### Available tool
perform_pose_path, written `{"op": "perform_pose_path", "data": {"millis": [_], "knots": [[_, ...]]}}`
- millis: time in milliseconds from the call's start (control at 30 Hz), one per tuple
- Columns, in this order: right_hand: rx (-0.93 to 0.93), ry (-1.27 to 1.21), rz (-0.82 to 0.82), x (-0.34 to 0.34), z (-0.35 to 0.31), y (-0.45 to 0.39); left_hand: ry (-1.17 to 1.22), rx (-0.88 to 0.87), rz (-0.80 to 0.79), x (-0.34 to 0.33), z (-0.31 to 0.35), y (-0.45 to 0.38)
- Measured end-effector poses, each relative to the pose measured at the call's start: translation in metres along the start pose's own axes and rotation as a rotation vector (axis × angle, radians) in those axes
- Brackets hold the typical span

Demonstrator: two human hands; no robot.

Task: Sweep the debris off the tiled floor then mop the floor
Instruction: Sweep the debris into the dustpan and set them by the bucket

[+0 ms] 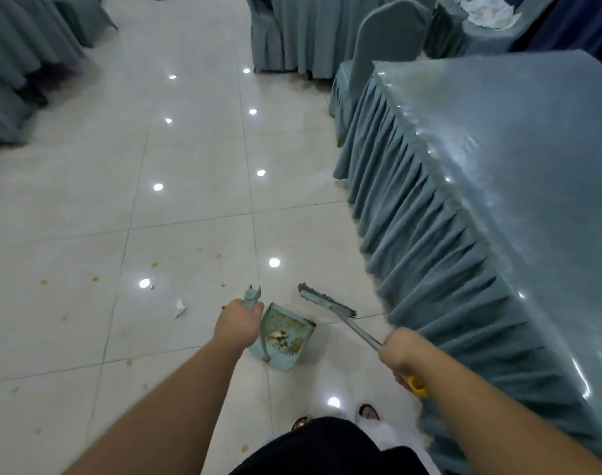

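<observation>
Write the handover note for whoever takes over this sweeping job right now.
Left hand grips the upright handle of the pale blue plastic dustpan, which already holds some brown scraps.
Right hand grips the metal pole of the blue-headed broom, its head beside the pan, near the teal skirted table.
Done: some debris collected.
Left: a crumpled white paper scrap and yellowish spots on the glossy cream tiled floor to the left; then mopping. No mop in view.

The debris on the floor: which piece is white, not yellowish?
The crumpled paper scrap, left of the left hand; the other scattered bits are small yellowish-brown spots.
</observation>
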State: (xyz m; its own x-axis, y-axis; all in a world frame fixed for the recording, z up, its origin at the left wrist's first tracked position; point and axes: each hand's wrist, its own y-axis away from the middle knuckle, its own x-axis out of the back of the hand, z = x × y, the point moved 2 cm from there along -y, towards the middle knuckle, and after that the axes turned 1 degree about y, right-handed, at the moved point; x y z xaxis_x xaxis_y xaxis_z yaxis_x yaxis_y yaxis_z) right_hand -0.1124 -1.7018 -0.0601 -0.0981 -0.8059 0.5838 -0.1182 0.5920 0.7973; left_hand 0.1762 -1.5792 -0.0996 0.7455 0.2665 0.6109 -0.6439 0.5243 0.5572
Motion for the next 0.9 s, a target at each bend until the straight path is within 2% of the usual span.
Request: {"op": "perform_pose_path", "data": {"millis": [300, 533, 667, 900], "knots": [[0.241, 0.298, -0.116, 0.088, -0.11, -0.106, 0.102, 0.234, 0.223, 0.03, 0.021, -0.051], [0.412, 0.499, -0.179, 0.152, -0.19, -0.158, 0.164, 0.449, 0.377, 0.039, 0.041, -0.046], [0.484, 0.6, -0.197, 0.154, -0.234, -0.17, 0.217, 0.57, 0.455, 0.038, 0.035, -0.029], [0.538, 0.706, -0.23, 0.114, -0.307, -0.175, 0.38, 0.73, 0.571, 0.036, -0.002, -0.011]]}}
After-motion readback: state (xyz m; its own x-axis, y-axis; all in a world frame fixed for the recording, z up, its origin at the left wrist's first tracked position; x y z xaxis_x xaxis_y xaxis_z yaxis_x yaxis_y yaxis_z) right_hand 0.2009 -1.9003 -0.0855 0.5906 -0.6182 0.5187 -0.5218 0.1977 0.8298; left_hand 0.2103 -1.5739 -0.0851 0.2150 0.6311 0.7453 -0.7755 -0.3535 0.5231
